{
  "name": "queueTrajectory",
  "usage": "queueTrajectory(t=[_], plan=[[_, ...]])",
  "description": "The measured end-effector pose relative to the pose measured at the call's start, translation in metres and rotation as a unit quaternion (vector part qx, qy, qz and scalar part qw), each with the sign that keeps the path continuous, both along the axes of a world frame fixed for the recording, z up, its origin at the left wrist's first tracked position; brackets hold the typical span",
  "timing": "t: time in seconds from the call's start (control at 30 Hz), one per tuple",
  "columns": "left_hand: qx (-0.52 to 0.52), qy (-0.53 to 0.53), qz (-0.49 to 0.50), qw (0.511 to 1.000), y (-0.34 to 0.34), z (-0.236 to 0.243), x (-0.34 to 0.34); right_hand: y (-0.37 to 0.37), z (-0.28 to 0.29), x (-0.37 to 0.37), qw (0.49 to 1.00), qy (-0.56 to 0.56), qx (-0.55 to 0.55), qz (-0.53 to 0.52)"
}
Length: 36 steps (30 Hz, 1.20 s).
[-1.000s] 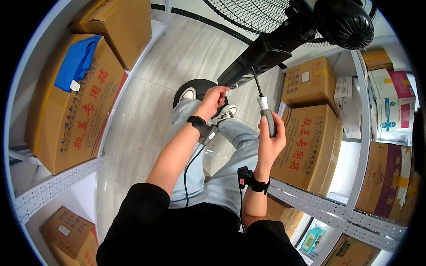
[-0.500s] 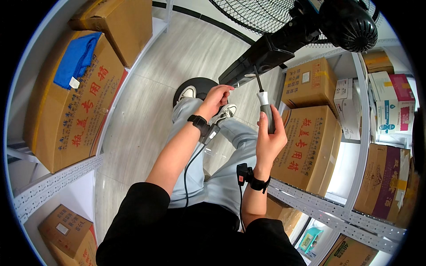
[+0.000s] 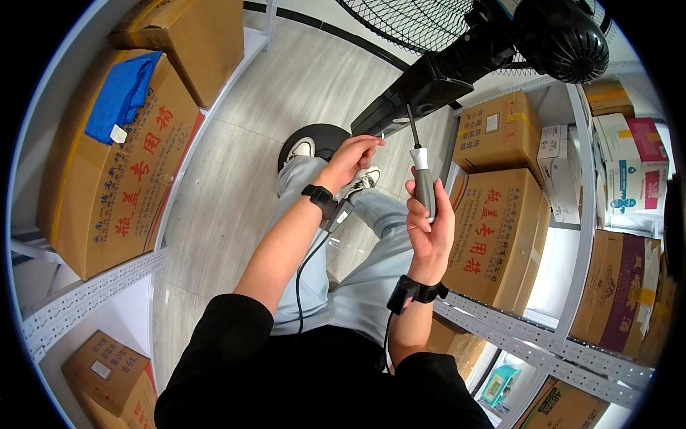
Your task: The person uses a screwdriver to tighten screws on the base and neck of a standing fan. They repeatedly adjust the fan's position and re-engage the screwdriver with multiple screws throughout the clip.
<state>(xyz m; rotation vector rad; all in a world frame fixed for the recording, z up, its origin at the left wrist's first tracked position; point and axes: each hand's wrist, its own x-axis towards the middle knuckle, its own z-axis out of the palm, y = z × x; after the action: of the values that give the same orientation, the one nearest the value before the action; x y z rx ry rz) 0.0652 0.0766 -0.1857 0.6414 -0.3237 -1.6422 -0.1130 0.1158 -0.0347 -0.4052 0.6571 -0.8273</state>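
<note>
My right hand (image 3: 430,232) is closed around the grey handle of a screwdriver (image 3: 423,175). Its dark shaft points up to the underside of the black fan's column (image 3: 421,86), where the tip seems to meet it. Beside the column's lower end is my left hand (image 3: 351,159), its fingers curled together. A small shiny piece (image 3: 382,135) shows at those fingertips; whether they pinch it is unclear. The fan's motor housing (image 3: 564,43) and wire guard (image 3: 400,21) fill the upper right. Between my feet and the column lies the round black base (image 3: 325,139).
Metal shelving with cardboard boxes (image 3: 493,236) stands close on my right. Another shelf on my left bears a large box (image 3: 136,179) with a blue cloth (image 3: 123,96) over it. Cables (image 3: 299,286) run from black wrist-worn devices (image 3: 320,200) along my body.
My right hand has rotated around the screwdriver, its wrist turning over and fingers now showing in front. The handle has tilted, its upper end shifting slightly left. The left hand barely moved.
</note>
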Motion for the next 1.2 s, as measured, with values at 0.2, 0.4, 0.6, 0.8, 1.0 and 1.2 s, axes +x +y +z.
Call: queueTrajectory(t=[0.2,0.4,0.6,0.8,1.0,1.2], plan=[[0.000,-0.001,0.009,1.000,0.001,0.002,0.000,0.023,0.002,0.027,0.628,0.588,-0.485,-0.155],[0.003,0.005,0.008,1.000,0.001,0.001,0.001,0.011,-0.002,0.008,0.992,0.080,-0.075,-0.068],[0.008,-0.003,0.008,1.000,0.001,0.002,0.001,0.005,-0.001,0.005,0.961,0.190,-0.199,-0.037],[0.001,-0.002,0.009,1.000,0.001,0.002,0.001,0.019,0.009,0.026,0.665,0.582,-0.458,-0.099],[0.001,0.002,0.007,1.000,-0.001,-0.001,-0.001,0.004,0.000,-0.003,0.999,-0.006,-0.043,-0.027],[0.010,0.001,0.008,1.000,-0.001,-0.002,0.001,0.013,0.015,0.014,0.917,0.310,-0.247,-0.049]])
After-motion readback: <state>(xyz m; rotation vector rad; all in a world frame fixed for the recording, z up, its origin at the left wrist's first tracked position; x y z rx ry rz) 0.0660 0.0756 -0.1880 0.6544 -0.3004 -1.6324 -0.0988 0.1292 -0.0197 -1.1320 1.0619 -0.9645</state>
